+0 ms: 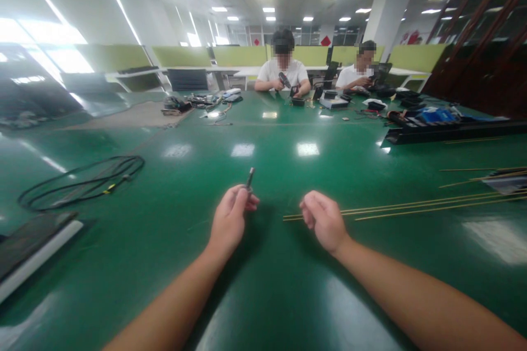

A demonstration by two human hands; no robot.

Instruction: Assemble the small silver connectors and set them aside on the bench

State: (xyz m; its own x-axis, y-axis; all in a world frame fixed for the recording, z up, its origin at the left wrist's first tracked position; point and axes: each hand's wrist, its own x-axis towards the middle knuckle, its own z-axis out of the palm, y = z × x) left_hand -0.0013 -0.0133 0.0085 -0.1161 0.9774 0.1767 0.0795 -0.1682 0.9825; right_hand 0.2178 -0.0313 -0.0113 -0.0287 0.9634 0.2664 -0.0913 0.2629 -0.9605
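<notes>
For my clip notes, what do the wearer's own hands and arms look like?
The left hand and right hand wear no gloves. The left forearm and right forearm show no sleeve, watch or bracelet up to the picture's edge. Whether rings are worn is unclear.

The rods point(391, 208) are laid on the table point(173, 241), towards its right side. Well to their left, a coiled cable point(109, 189) is placed; also left of the rods, but nearer, a slab-like object point(33, 244) is set down. Behind the rods, a long channel point(453, 132) is positioned. Behind and left of the rods, loose parts point(206, 100) are spread on the table. Far behind the rods, chairs point(187, 80) and partitions point(241, 56) are arranged, with a cabinet point(486, 49) placed behind at the right.
</notes>
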